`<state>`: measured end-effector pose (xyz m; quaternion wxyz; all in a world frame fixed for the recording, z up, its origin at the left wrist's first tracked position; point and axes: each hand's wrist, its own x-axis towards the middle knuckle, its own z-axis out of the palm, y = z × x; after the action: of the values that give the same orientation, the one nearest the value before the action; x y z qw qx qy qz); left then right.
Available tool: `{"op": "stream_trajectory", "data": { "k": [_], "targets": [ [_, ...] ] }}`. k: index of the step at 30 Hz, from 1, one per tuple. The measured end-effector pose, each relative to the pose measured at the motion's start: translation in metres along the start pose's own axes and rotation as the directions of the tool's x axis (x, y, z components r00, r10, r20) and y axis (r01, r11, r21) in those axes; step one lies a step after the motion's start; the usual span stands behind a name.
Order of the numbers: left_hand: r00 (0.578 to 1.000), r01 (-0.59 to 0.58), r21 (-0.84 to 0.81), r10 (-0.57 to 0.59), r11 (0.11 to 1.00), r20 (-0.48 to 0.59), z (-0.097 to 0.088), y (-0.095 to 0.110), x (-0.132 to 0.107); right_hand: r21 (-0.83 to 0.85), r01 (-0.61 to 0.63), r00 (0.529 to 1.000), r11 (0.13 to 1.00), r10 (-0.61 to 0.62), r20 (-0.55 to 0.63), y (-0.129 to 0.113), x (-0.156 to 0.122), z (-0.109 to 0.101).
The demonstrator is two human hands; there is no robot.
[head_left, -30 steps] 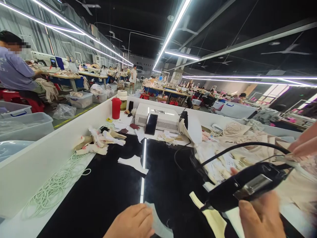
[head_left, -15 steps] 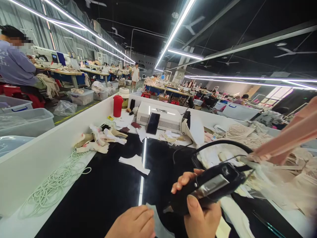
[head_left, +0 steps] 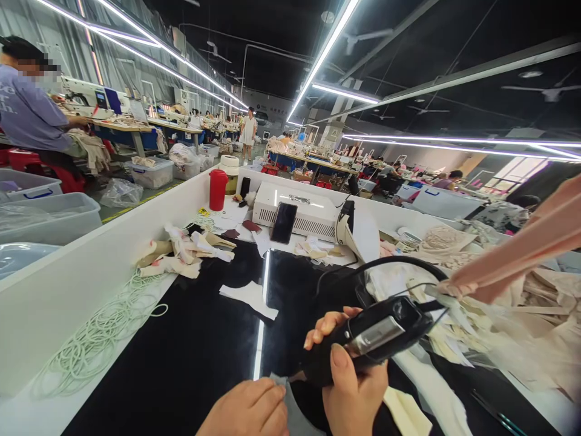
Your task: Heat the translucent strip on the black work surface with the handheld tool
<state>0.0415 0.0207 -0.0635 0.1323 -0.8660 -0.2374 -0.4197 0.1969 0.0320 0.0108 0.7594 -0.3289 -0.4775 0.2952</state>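
My right hand [head_left: 351, 387] grips a black corded hand tool [head_left: 372, 336] with a metal plate on its side, its tip pointing down-left at a grey fabric piece [head_left: 290, 409]. My left hand [head_left: 247, 412] lies flat on that fabric piece, pressing it to the black glossy table top [head_left: 190, 345]. The tool's black cable [head_left: 385, 263] arcs up and back behind it. A pale yellow fabric piece [head_left: 406, 412] lies just right of my right hand.
A white fabric piece [head_left: 249, 297] lies mid-table. Scraps [head_left: 186, 254] and a coil of white cord [head_left: 100, 327] sit by the white left wall. A white machine [head_left: 302, 212] with a phone [head_left: 284, 222], a red cup [head_left: 218, 189] and beige fabric heaps [head_left: 508, 303] stand behind. A person [head_left: 27, 115] sews at far left.
My right hand has carried the tool from the right to the centre, down beside my left hand, and the tip now meets the grey fabric. The left hand barely moved.
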Motion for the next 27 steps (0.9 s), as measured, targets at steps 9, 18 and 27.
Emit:
{"op": "stream_trajectory", "data": {
  "k": [9, 18, 27],
  "targets": [
    [1.0, 0.007, 0.007, -0.007, 1.0, -0.026, -0.001, 0.001, 0.003, 0.031, 0.002, 1.0, 1.0, -0.002, 0.004, 0.0, -0.001, -0.001],
    [1.0, 0.001, 0.009, 0.0, 1.0, -0.025, 0.003, 0.0, 0.0, 0.047, -0.029, 0.998, 0.998, 0.032, -0.051, -0.004, 0.003, 0.007],
    [0.997, 0.02, 0.037, -0.017, 0.999, -0.077, 0.001, 0.001, 0.006, 0.081, -0.024, 1.0, 0.996, 0.025, -0.017, -0.001, -0.001, 0.014]
  ]
}}
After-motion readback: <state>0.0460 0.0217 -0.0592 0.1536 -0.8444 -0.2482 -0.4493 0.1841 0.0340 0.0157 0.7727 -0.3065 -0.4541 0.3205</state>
